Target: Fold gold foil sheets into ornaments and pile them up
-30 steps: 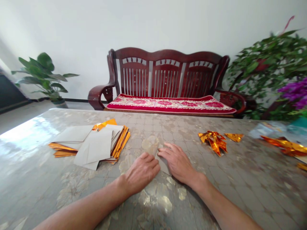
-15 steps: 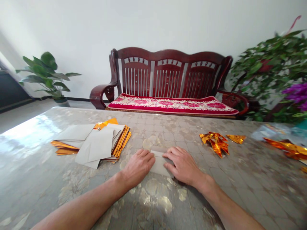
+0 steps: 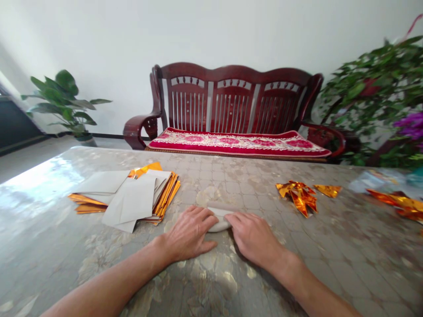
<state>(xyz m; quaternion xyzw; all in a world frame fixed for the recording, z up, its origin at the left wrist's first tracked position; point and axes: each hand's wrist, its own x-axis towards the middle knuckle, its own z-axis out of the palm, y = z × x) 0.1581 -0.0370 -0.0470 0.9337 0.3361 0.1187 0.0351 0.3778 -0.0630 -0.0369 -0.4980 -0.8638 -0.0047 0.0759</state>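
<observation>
Tabletop bears a grey-white sheet [image 3: 220, 219], curled over, rounded.

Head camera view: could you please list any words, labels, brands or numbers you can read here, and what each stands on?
None can be read: no writing shows on the sheet under both hands, the paper stack, the gold foil pieces or the clear packet, which is blurred.

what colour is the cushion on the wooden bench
Red with a pink and cream floral pattern; the cushion shows best in the head view.

a home living room: carved wooden bench [image 3: 231, 110], potted houseplants [image 3: 62, 103]
</observation>
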